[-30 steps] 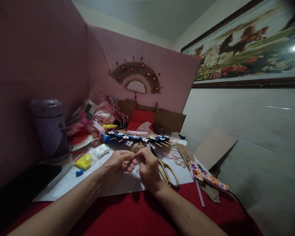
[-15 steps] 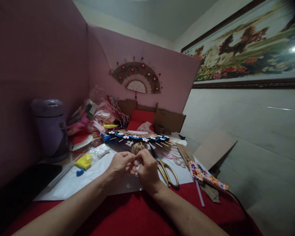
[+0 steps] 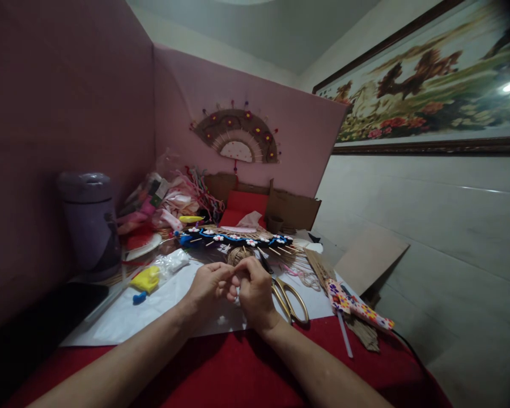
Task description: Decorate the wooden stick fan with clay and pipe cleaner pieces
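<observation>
The right hand [image 3: 257, 292] partly hides the twine ball [image 3: 238, 255].

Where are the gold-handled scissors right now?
In the head view, the gold-handled scissors lie just to the right of the right hand, on the white sheet, with their handles by its front edge.

No readable text, brand, number or sign. Only small dark marks [image 3: 325, 92], too tiny to make out, in the upper left corner of the framed horse picture [image 3: 429, 85].
</observation>
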### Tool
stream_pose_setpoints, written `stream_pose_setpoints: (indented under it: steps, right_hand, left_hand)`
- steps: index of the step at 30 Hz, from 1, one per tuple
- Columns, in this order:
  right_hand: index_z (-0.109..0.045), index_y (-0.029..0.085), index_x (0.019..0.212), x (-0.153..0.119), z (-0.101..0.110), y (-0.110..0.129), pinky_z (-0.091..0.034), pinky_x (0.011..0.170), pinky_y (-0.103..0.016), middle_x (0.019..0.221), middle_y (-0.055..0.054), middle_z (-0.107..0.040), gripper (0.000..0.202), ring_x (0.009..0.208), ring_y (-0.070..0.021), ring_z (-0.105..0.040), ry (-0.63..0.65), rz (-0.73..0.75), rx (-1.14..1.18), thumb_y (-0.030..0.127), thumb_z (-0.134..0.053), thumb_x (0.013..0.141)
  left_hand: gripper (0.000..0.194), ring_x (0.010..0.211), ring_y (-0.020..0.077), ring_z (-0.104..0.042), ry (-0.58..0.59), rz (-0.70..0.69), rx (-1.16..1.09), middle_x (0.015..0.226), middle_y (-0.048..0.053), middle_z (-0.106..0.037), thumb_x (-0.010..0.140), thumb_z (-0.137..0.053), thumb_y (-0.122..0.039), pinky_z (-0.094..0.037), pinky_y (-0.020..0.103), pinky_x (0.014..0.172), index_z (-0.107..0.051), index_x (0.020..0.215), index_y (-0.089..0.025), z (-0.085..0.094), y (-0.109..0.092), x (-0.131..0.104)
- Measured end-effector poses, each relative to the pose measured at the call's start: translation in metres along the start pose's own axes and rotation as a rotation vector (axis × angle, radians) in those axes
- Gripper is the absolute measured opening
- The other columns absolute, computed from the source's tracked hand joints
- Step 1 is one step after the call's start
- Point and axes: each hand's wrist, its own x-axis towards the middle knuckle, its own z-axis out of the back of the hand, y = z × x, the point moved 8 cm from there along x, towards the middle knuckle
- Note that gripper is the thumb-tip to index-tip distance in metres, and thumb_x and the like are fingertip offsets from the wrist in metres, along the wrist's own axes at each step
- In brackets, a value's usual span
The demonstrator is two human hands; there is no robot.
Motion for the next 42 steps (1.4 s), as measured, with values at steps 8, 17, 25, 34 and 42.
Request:
stream_pose_setpoints:
  steps: [8,17,25,34,42]
  right_hand:
    - [-0.056,0.02,0.074,0.002,-0.004,-0.02,-0.043,0.057,-0.025,0.063,0.001,-0.056,0.007,0.062,-0.0143,-0.053,-0.039,-0.183,0.259,0.019,-0.052,0.079]
    - [-0.056,0.018,0.069,0.004,-0.005,-0.017,-0.042,0.056,-0.024,0.062,0.002,-0.055,0.009,0.059,-0.013,-0.051,0.017,-0.271,0.361,0.025,-0.059,0.074]
    - [-0.056,0.018,0.07,0.003,-0.006,-0.017,-0.042,0.056,-0.025,0.062,0.001,-0.056,0.009,0.058,-0.0134,-0.052,0.04,-0.279,0.347,0.025,-0.058,0.075]
    - [-0.055,0.018,0.067,0.001,-0.004,-0.015,-0.039,0.059,-0.024,0.065,0.001,-0.053,0.007,0.063,-0.0132,-0.049,0.036,-0.231,0.268,0.02,-0.057,0.073]
    - [-0.054,0.018,0.065,-0.001,-0.005,-0.017,-0.038,0.061,-0.024,0.065,0.001,-0.053,0.008,0.065,-0.0135,-0.05,0.054,-0.233,0.232,0.017,-0.055,0.073]
  left_hand:
    - [0.008,0.041,0.0059,-0.049,0.092,0.015,-0.14,0.056,0.002,-0.058,0.07,-0.064,-0.012,-0.038,0.016,0.04,-0.061,0.063,-0.009,-0.005,-0.004,-0.001]
    - [0.006,0.039,0.0047,-0.047,0.114,0.066,-0.132,0.053,0.002,-0.057,0.067,-0.065,-0.009,-0.034,0.015,0.037,-0.062,0.063,-0.008,-0.002,-0.001,0.001]
    - [0.014,0.034,0.0064,-0.048,0.157,0.063,-0.105,0.052,0.004,-0.059,0.07,-0.065,-0.015,-0.033,0.017,0.034,-0.059,0.059,-0.009,-0.004,-0.003,0.002]
    - [0.017,0.033,0.0077,-0.049,0.165,0.122,-0.082,0.05,0.004,-0.061,0.065,-0.069,-0.013,-0.034,0.017,0.034,-0.055,0.055,-0.01,0.002,0.004,0.005]
    - [0.018,0.034,0.0083,-0.051,0.16,0.176,-0.077,0.051,0.006,-0.062,0.07,-0.065,-0.01,-0.037,0.017,0.034,-0.054,0.056,-0.01,0.004,0.01,0.006]
